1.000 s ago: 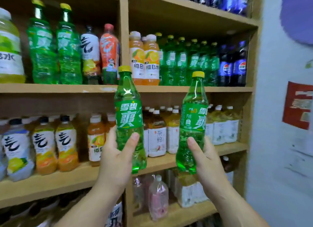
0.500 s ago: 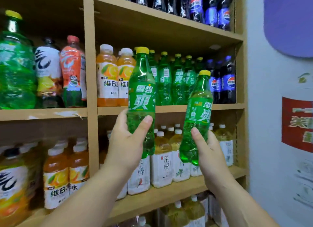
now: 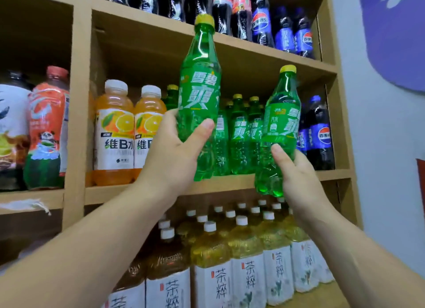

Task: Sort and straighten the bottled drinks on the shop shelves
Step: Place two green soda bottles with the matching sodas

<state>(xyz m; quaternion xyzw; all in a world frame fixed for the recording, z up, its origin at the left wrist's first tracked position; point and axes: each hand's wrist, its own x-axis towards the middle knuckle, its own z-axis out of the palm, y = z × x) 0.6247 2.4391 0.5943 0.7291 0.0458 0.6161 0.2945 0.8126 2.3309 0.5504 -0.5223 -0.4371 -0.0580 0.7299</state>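
My left hand [image 3: 171, 153] grips the lower half of a green soda bottle with a yellow cap [image 3: 200, 94], held upright in front of the middle shelf [image 3: 220, 184]. My right hand [image 3: 296, 176] grips the base of a second green soda bottle [image 3: 281, 124], tilted slightly right and held lower, its bottom below the shelf edge. Behind both stands a row of matching green soda bottles [image 3: 239, 135] on that shelf.
Two orange vitamin drink bottles [image 3: 128, 133] stand left of the green row, dark blue cola bottles [image 3: 318, 135] right of it. Cola bottles [image 3: 259, 20] fill the top shelf. Several yellow tea bottles [image 3: 246, 257] crowd the shelf below. A wooden divider [image 3: 78, 114] separates the left bay.
Both hands have lifted their green bottles higher and closer to the middle shelf. The view has shifted up and right, so the green row now sits directly behind the bottles.
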